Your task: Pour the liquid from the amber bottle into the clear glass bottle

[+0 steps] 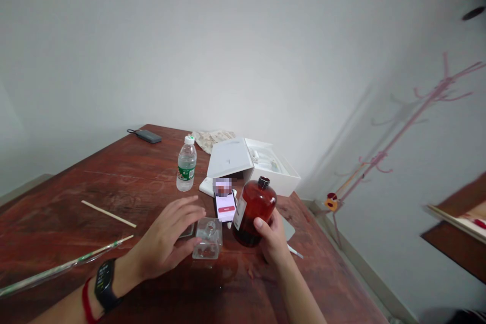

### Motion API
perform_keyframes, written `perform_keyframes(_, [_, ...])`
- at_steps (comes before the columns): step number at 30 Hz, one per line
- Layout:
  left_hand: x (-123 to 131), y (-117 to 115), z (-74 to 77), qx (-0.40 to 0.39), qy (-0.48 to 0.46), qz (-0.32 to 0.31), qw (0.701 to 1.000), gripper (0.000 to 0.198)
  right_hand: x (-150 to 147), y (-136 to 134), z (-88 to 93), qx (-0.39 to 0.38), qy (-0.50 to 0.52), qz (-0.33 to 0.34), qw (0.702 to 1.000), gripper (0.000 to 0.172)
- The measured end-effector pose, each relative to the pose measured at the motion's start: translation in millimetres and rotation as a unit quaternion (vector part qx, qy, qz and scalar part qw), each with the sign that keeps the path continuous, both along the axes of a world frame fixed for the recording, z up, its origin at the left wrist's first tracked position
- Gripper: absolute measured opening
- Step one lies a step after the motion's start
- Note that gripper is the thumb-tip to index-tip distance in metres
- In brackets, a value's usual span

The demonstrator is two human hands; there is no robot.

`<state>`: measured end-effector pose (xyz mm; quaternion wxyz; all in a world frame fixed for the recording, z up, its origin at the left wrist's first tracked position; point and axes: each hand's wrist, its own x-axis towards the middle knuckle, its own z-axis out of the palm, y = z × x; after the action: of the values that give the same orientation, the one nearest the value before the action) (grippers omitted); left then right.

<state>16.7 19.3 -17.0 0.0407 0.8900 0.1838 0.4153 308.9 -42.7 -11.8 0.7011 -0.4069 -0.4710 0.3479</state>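
Amber bottle (255,212) sat clamped in the right hand (275,240), just right of centre

Its top leaned to the right, the neck was uncapped, and the lower part looked darker than the upper. A pale label faced left. The right hand gripped the lower right side, thumb across the front. Lower left of centre, the left hand (167,235) had its thumb and fingers apart beside a clear container (207,238); whether the thumb touched it could not be told. A black wristband (105,286) and a red cord (88,301) circled the left wrist.

Near the centre, a phone (227,210) lay with its screen lit, in front of a white box (232,159). Left of the phone, a water bottle (186,167) stood upright, capped and green-labelled. A patterned cloth (208,140) lay behind the box. Toward the left, a bare wooden stick (108,213) lay above a wrapped stick (68,268), and a grey device (149,135) rested farther up. All these lay or stood on a reddish-brown table (159,293).
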Motion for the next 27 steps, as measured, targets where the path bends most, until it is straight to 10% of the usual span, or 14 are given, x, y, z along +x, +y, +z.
perform_keyframes(11, [5,-32,12.0,0.03,-0.077,-0.066,0.994,0.016,-11,-5,-0.3,-0.024,-0.047,0.032,0.998,0.065])
perform_keyframes(27, [-2,-45,12.3,0.008,-0.042,-0.039,0.998,0.029,-13,2,-10.2,0.002,-0.049,0.056,0.997,0.071])
